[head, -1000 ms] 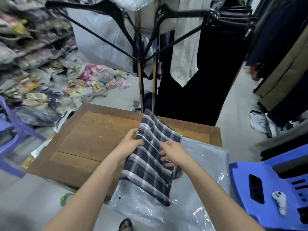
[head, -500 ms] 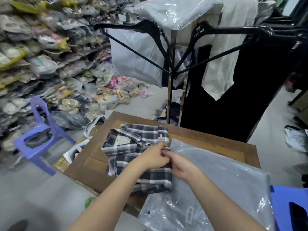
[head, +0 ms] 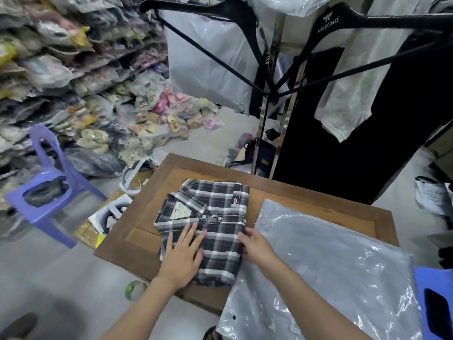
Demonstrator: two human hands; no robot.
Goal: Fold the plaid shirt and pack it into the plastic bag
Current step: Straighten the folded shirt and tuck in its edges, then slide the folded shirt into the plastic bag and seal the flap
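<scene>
- The left grip (head: 182,256) lies flat on the near left part of the shirt (head: 220,214). Its fingers (head: 190,235) are straight and spread, pressing the cloth and holding nothing.
- The right grip (head: 257,246) is at the shirt's right edge with its fingertips (head: 242,236) on the cloth. The thumb is hidden, so I cannot tell whether it pinches the edge or only touches it.
- The shirt is a folded dark plaid block lying on the worktop (head: 306,192), front up. Its collar and neck label are to the far left, and a small red logo is on the chest.
- The bag (head: 343,266) lies flat just right of the shirt and hangs over the worktop's near edge. The right wrist crosses its left edge. The shirt is wholly outside it.
- A purple chair (head: 49,185) stands on the floor to the left, in front of stacked bagged goods (head: 73,69).
- Black hangers (head: 245,38) and a pale cloth (head: 355,82) hang beyond the worktop.
- A blue stool (head: 434,285) shows at the right edge.
</scene>
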